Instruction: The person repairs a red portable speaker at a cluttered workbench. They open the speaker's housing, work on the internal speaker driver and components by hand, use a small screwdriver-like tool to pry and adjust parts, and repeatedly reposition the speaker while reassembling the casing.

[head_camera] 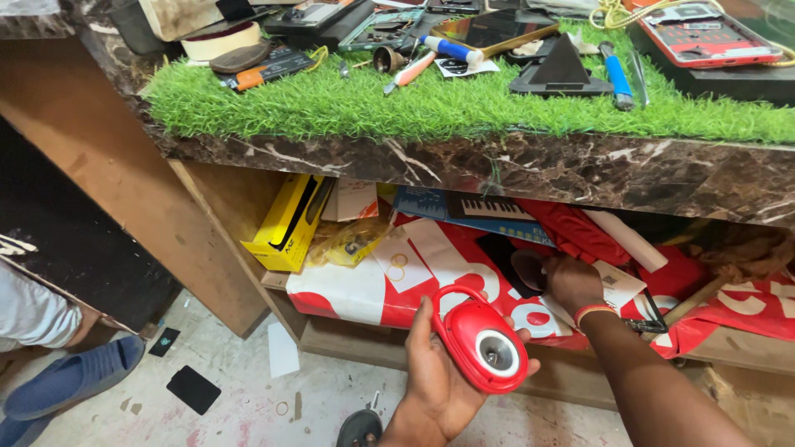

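left hand [439,377]: palm up, fingers loosely curled, cradles a red round gadget [482,346] with a loop handle and a round lens-like middle; sits below the shelf's front edge, over the floor.
right hand [571,281]: reaches into the shelf [348,335] under the counter, fingers closed around a small dark flat piece [526,269]; what exactly it is, cannot tell. Red band on the wrist.
red gadget grip: rests on the palm only, thumb alongside, no firm clamp. Risk: slips off and drops to the hard floor if the left hand tilts while attention goes to the shelf.
shelf contents: red and white bag [389,285] along the front edge, yellow box [290,222] leaning at the left end, blue box with keyboard picture [472,211] behind, red cloth [580,228] and white tube [625,240] toward the right end. All piled loosely.
shelf risk: pulling the right hand out could drag the bag or cloth along, and things spill over the front edge.
counter: marble edge [497,170] directly above the right hand; grass mat [431,108] on top carries tools, phones, blue-handled screwdriver [617,79], black triangular stand [561,70].
counter risk: raising the right hand fast could knock knuckles on the marble lip; tools near the mat's front edge could roll off if bumped.
floor: black flat pieces [193,387] and scraps lie below the shelf; a blue sandal [74,381] of another person at the left edge. Risk: a dropped item lands among the debris and is hard to spot.
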